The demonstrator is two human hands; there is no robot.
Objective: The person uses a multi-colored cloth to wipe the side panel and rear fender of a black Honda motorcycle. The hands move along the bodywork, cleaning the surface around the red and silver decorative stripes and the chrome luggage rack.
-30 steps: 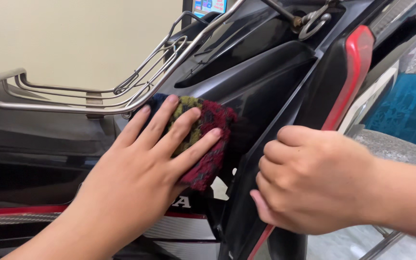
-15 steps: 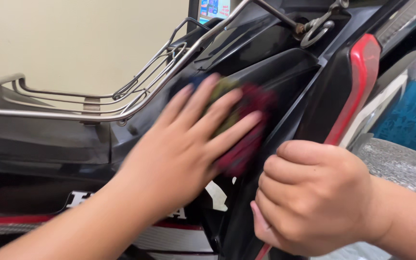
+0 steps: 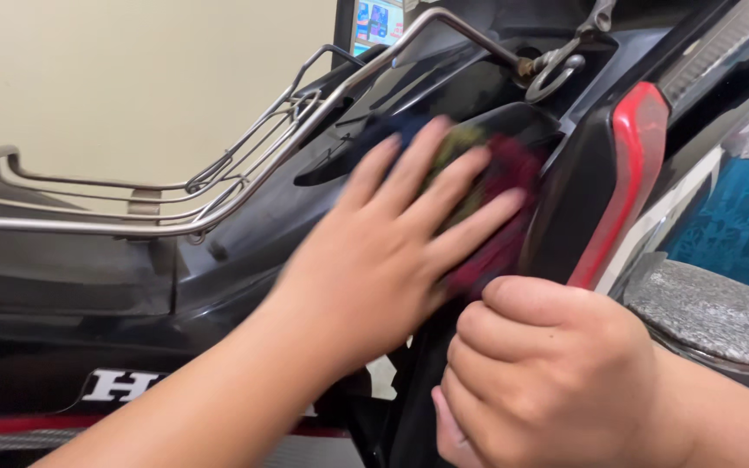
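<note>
Rightward since earlier, my left hand (image 3: 383, 260), fingers spread, presses the red-green woven rag (image 3: 500, 186) on glossy black scooter bodywork (image 3: 244, 260); my fisted right hand (image 3: 548, 373) grips the panel edge nearer.

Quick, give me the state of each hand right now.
Left hand: open, fingers spread flat, pressing a dark red cloth against the scooter's black panel.
Right hand: closed in a fist against the panel's lower edge; any grip is hidden.

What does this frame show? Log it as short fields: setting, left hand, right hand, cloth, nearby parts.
Setting: rear of a black scooter, beige wall behind
Left hand: flat, fingers spread, pressing cloth onto the black panel; motion-blurred
Right hand: closed fist gripping the panel's lower edge
Cloth: dark red with green, mostly under the fingers
Nearby parts: red tail light, metal rear rack
</note>
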